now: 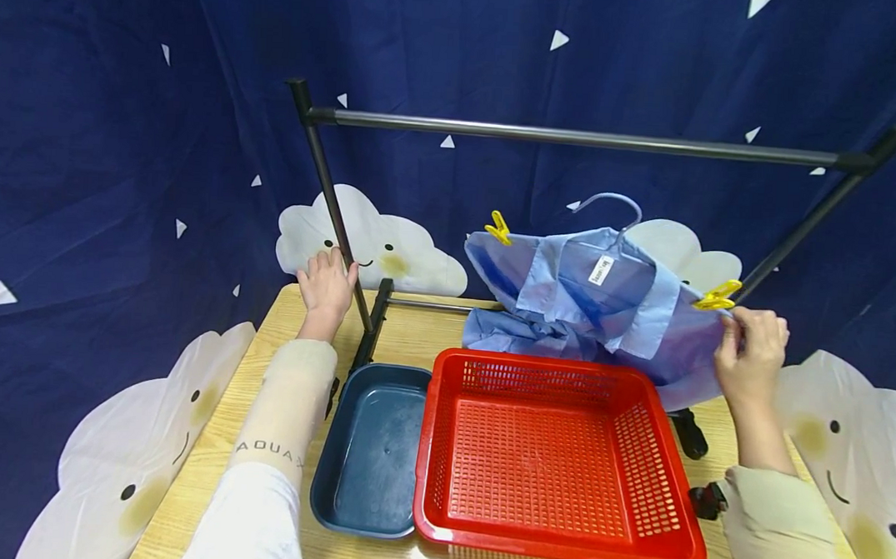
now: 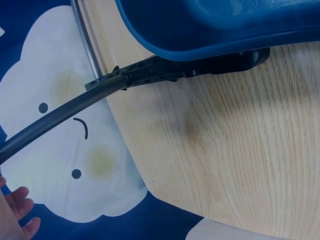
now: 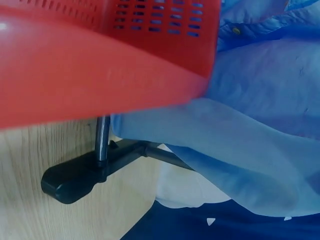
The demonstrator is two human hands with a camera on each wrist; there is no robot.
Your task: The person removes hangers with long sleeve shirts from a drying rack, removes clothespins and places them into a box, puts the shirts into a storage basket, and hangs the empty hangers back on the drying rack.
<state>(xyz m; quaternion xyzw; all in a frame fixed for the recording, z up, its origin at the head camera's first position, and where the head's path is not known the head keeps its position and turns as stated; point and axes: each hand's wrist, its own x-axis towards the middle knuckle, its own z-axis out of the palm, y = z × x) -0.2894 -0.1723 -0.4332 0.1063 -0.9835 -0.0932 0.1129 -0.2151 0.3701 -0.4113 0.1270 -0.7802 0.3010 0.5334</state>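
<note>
Thumb and curled fingers of the right hand [image 1: 752, 355] are pinching the right-hand edge of a light-blue cloth shirt [image 1: 623, 295]; the left hand [image 1: 326, 282] is holding nothing, fingers loosely extended beside a slim black post [image 1: 336, 208]. The shirt is showing a white label [image 1: 601, 270] and two yellow plastic clips [image 1: 499, 228], its lower part bunching behind a red perforated plastic basket [image 1: 429, 445]. Its shoulder line is running crosswise, slanting down rightward; the pale hanger hook [image 1: 611, 195] is pointing up.

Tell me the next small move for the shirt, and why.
Probably lift the hanger hook toward the top rail: the hook appears clear of the rail, while the right hand pinches the blue shirt beside a yellow clip.
</note>
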